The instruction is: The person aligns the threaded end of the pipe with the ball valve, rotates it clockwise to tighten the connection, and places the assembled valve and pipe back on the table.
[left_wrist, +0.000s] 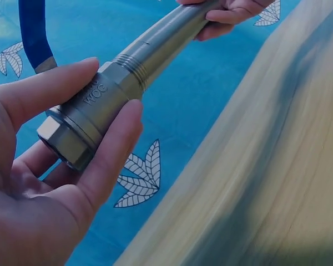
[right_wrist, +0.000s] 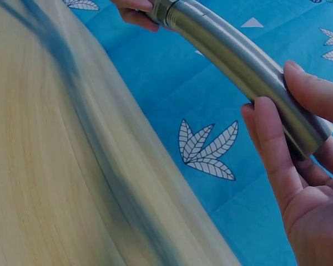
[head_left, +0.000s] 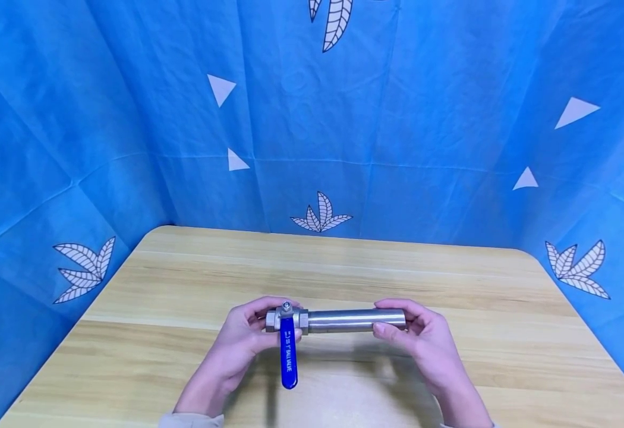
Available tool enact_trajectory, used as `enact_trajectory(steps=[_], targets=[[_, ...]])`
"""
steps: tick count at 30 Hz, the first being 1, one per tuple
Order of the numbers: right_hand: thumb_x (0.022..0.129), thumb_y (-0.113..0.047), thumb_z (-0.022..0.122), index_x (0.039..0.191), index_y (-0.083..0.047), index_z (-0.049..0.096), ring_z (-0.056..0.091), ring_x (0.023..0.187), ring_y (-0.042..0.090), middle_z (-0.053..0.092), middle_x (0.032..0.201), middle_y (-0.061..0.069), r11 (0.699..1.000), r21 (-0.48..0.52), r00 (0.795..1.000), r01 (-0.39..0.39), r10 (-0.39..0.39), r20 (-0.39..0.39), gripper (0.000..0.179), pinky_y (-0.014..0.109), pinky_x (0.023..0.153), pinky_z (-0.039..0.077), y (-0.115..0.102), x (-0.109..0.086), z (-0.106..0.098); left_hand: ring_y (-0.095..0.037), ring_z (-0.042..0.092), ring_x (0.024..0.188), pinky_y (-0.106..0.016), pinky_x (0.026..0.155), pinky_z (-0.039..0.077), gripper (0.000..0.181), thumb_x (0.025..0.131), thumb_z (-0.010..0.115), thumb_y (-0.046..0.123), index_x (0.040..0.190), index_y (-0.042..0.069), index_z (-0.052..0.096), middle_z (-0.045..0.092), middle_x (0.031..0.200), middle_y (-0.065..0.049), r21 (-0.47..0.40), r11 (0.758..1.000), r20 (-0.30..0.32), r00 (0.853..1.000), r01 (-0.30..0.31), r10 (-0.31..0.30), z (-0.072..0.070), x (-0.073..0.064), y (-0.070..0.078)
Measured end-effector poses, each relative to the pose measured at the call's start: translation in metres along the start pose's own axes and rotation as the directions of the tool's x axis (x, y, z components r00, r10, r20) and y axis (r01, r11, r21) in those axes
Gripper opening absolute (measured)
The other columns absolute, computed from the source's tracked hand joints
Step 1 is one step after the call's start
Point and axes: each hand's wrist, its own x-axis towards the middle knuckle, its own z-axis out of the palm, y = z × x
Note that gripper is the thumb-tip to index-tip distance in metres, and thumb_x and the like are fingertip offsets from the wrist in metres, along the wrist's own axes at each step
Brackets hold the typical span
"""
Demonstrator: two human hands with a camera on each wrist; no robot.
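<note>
My left hand [head_left: 243,336] grips a steel ball valve [left_wrist: 100,102] by its hexagonal body, thumb and fingers on opposite sides. The valve's blue lever handle [head_left: 289,356], lettered "BALL VALVE", points toward me in the head view. A straight metal pipe [head_left: 341,321] runs rightward from the valve. Threads [left_wrist: 132,67] show at the joint, where the pipe's end sits in the valve. My right hand [head_left: 424,339] holds the pipe's far end between thumb and fingers, seen closely in the right wrist view. Valve and pipe are held roughly level above the table.
A light wood-grain table [head_left: 173,279] with rounded back corners spreads beneath the hands. Blue cloth [head_left: 312,119] printed with white leaves and triangles hangs behind it and along both sides. Shadows of the hands and valve fall on the tabletop.
</note>
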Motion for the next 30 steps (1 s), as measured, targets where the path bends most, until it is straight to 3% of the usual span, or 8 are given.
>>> enact_trajectory(steps=[5,11,18,24,30], targets=[[0.092,-0.002,0.081,0.128,0.009,0.069,0.079,0.083,0.02,0.077,0.102,0.007,1.0,-0.011,1.0,-0.026,0.026,-0.008,0.039,0.034,0.084,0.067,0.0,0.0,0.004,-0.025,0.067,0.114,-0.035,0.096,0.055,0.057,0.074,0.095,0.004,0.128,0.008,0.077,0.075,0.126,-0.009,0.033,0.999,-0.023,1.0,0.004,-0.004,0.002,0.0,-0.001],[0.096,-0.009,0.079,0.125,0.008,0.07,0.077,0.082,0.022,0.078,0.099,0.004,0.999,-0.041,0.999,-0.036,0.035,-0.03,0.034,0.034,0.08,0.067,0.002,0.002,0.007,-0.026,0.064,0.114,-0.037,0.097,0.051,0.055,0.073,0.095,0.002,0.126,0.006,0.078,0.079,0.121,-0.008,-0.003,1.0,-0.058,0.998,-0.001,0.001,0.003,0.0,-0.001],[0.081,0.01,0.083,0.136,0.006,0.064,0.072,0.113,0.013,0.075,0.13,0.009,0.993,0.004,0.99,0.118,-0.118,0.078,0.058,0.024,0.093,0.061,0.006,0.001,0.002,-0.027,0.064,0.115,-0.038,0.1,0.047,0.054,0.073,0.095,0.001,0.125,0.004,0.078,0.081,0.118,-0.008,-0.036,0.999,-0.062,0.998,0.001,-0.003,0.003,0.001,-0.003],[0.075,0.014,0.085,0.121,0.005,0.071,0.073,0.091,0.012,0.077,0.108,0.002,0.993,0.005,0.992,0.122,-0.122,0.036,0.049,0.026,0.079,0.064,0.003,0.0,-0.002,-0.027,0.066,0.119,-0.04,0.105,0.046,0.055,0.073,0.094,0.0,0.125,0.004,0.078,0.081,0.12,-0.007,-0.069,0.998,-0.043,0.999,-0.001,-0.002,0.002,0.001,-0.004],[0.074,0.013,0.087,0.116,0.005,0.076,0.072,0.085,0.009,0.08,0.097,-0.002,0.996,0.0,0.996,0.089,-0.089,-0.017,0.044,0.025,0.077,0.064,0.004,0.0,-0.004,-0.027,0.067,0.118,-0.039,0.104,0.048,0.055,0.074,0.094,0.001,0.126,0.004,0.077,0.081,0.119,-0.007,-0.056,0.998,-0.029,1.0,-0.008,0.007,0.001,0.0,-0.005]])
